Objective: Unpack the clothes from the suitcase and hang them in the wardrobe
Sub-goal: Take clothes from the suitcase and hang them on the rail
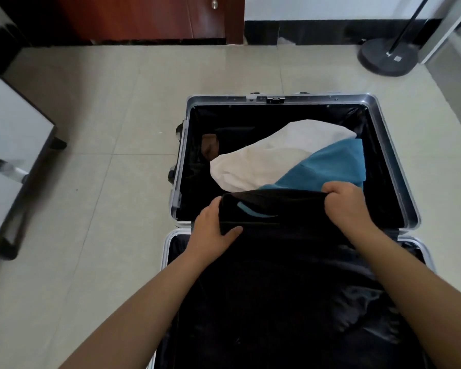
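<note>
Hands, left (213,227) and right (343,203), both gripping black garment (277,206) (over open suitcase (410,182)).

Suitcase: we see a silver-framed suitcase (410,166) lying open on the tiled floor (104,129), both halves lined in black.
Far half: a white garment (272,155) lies beside a blue garment (336,163), touching it.
Left hand: our left hand (213,227) grips a black garment (277,203) at its left edge.
Right hand: our right hand (346,201) pinches the same garment's right edge.
Background: a round lamp base (383,59) stands near the wall.
</note>
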Demonstrator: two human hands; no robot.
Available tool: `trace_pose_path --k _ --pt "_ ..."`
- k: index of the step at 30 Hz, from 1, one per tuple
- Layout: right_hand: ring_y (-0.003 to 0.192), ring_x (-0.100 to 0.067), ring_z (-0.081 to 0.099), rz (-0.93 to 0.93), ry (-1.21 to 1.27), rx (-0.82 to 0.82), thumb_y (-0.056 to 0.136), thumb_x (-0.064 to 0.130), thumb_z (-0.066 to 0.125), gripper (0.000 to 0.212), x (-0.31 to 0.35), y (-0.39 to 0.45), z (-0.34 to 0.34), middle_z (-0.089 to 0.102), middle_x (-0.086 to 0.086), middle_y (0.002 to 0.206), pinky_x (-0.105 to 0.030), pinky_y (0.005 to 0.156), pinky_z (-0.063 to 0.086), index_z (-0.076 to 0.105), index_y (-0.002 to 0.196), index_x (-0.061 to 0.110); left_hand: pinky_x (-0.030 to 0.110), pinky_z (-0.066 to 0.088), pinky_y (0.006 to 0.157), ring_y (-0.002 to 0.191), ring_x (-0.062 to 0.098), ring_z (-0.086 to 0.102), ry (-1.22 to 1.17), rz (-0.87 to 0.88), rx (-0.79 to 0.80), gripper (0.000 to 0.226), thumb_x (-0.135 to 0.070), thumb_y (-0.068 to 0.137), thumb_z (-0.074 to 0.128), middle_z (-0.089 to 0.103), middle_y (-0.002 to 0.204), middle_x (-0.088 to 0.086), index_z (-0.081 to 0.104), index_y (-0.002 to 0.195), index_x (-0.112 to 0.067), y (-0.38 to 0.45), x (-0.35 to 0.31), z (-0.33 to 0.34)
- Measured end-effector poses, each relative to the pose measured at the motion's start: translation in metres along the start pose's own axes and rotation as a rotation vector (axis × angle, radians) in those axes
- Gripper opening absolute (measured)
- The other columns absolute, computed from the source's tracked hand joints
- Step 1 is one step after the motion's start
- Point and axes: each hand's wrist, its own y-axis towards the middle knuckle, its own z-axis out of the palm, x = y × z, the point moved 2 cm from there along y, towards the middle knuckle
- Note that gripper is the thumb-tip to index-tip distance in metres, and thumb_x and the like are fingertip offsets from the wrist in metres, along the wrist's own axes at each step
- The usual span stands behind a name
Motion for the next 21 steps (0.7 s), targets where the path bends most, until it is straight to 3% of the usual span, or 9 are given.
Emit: trace_pose_path --k 2,3,5,7,11,13,15,19,21 --pt "0.055 -0.021 0.035 -0.011 0.08 0.012 0.048 0.01 0.026 0.01 0.027 -0.011 -0.033 0.035 -0.004 0.046 -0.033 0.056 0.024 0.035 0.043 0.011 0.003 0.035 0.095 0.115 0.001 0.047 -0.229 -0.008 0.06 0.071 -0.017 0.077 0.072 0.044 0.124 -0.013 0.028 0.132 -0.028 -0.008 -0.055 -0.018" --pt "0.053 -0.018 0.034 -0.007 0.116 0.021 0.049 0.01 0.027 0.01 0.034 -0.019 -0.041 0.034 -0.002 0.046 -0.03 0.055 0.025 0.035 0.043 0.012 -0.001 0.035 0.088 0.107 -0.004 0.048 -0.309 -0.043 0.086 0.07 -0.007 0.079 0.069 0.044 0.117 -0.015 0.027 0.132 -0.027 -0.008 -0.075 -0.024" --pt "0.054 -0.018 0.035 0.027 0.212 0.024 0.051 0.01 0.028 0.018 0.05 -0.029 -0.068 0.038 -0.006 0.049 -0.02 0.049 0.026 0.043 0.045 0.002 0.013 0.041 0.077 0.089 0.0 0.052 -0.361 -0.101 0.092 0.039 -0.001 0.084 0.061 0.053 0.099 -0.007 0.05 0.119 -0.014 -0.006 -0.118 -0.054" --pt "0.061 -0.022 0.041 0.071 0.293 0.007 0.052 0.011 0.029 0.034 0.061 -0.039 -0.097 0.044 -0.01 0.058 -0.022 0.051 0.027 0.051 0.057 -0.015 0.022 0.041 0.072 0.081 0.011 0.052 -0.266 -0.062 0.16 0.017 0.001 0.088 0.053 0.056 0.086 0.004 0.058 0.099 -0.01 -0.007 -0.157 -0.085" --pt "0.058 -0.021 0.036 0.026 0.26 -0.022 0.052 0.01 0.028 0.036 0.102 -0.052 -0.173 0.04 -0.011 0.055 -0.021 0.045 0.02 0.049 0.059 -0.018 0.021 0.042 0.074 0.09 0.017 0.049 -0.25 -0.045 0.197 0.03 0.012 0.08 0.059 0.057 0.095 0.013 0.058 0.108 0.0 -0.022 -0.237 -0.136" --pt "0.049 -0.02 0.03 -0.035 0.199 -0.071 0.052 0.008 0.028 0.018 0.131 -0.054 -0.213 0.032 -0.004 0.045 -0.019 0.044 0.023 0.042 0.044 0.0 0.02 0.045 0.073 0.091 0.018 0.052 -0.31 -0.059 0.168 0.034 0.015 0.074 0.065 0.06 0.094 0.011 0.059 0.106 0.006 -0.03 -0.279 -0.161" --pt "0.045 -0.014 0.028 -0.094 0.194 -0.141 0.052 0.006 0.028 0.015 0.163 -0.055 -0.256 0.027 0.003 0.042 -0.015 0.044 0.026 0.033 0.041 0.016 0.021 0.047 0.072 0.087 0.017 0.056 -0.372 -0.079 0.133 0.028 0.016 0.075 0.063 0.061 0.08 0.003 0.062 0.098 -0.001 -0.037 -0.316 -0.188" --pt "0.045 -0.013 0.025 -0.152 0.234 -0.237 0.05 0.004 0.029 0.01 0.219 -0.059 -0.332 0.022 0.005 0.041 -0.015 0.045 0.025 0.034 0.045 0.01 0.024 0.048 0.074 0.072 0.011 0.057 -0.522 -0.053 0.044 0.034 0.02 0.078 0.055 0.061 0.072 -0.006 0.056 0.079 -0.014 -0.053 -0.384 -0.243" --pt "0.045 -0.011 0.024 -0.166 0.265 -0.268 0.049 0.003 0.028 0.016 0.246 -0.061 -0.366 0.02 0.007 0.042 -0.015 0.042 0.023 0.028 0.041 0.016 0.022 0.049 0.071 0.065 0.002 0.06 -0.554 -0.026 0.029 0.036 0.019 0.08 0.053 0.064 0.062 -0.011 0.056 0.075 -0.016 -0.061 -0.416 -0.268"
